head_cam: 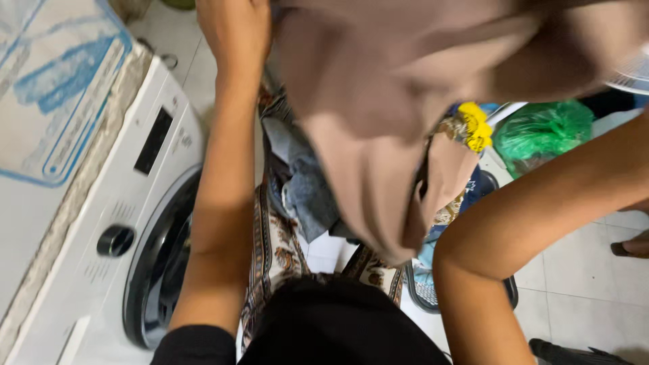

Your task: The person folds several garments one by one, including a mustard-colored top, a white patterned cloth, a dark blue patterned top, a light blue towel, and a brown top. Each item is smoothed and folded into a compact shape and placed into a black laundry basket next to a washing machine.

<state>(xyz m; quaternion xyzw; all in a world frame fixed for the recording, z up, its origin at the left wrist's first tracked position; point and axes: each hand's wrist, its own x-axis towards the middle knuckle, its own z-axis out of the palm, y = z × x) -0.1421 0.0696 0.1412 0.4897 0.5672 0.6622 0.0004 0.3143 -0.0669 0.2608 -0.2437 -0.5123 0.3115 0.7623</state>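
Brown cloth (pixel 378 122) is hanging close under the camera, right of the washing machine (pixel 115 223), gripped at its top edge by the left hand (pixel 233 30) so it is probably unfolding; the right hand's fingers are hidden, grip unknowable.

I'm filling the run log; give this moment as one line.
left hand: gripping brown cloth | right hand: out of view | beside: washing machine | below: laundry basket
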